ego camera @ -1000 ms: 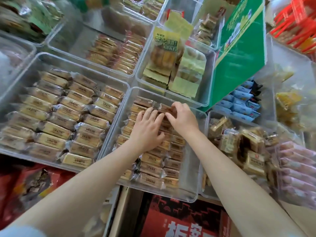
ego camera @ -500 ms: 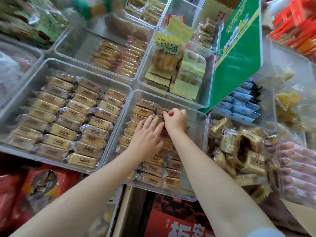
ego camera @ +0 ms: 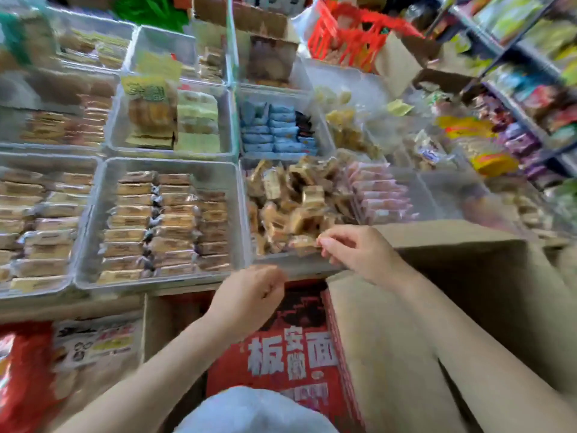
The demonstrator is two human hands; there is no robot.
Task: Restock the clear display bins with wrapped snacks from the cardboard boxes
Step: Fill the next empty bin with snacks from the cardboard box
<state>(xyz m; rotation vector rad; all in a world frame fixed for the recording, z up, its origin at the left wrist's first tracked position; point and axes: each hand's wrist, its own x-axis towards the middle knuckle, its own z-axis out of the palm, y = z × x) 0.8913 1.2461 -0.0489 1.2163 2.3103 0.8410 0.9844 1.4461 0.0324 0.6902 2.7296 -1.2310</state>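
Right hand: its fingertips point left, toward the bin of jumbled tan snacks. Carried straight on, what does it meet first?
The right hand would first meet the tan wrapped snack at the bin's front edge; its fingertips look at or touching it already, though blur hides contact.

red basket [ego camera: 349, 32] top | shelf rack [ego camera: 515, 98] right | red bag [ego camera: 22, 376] lower left
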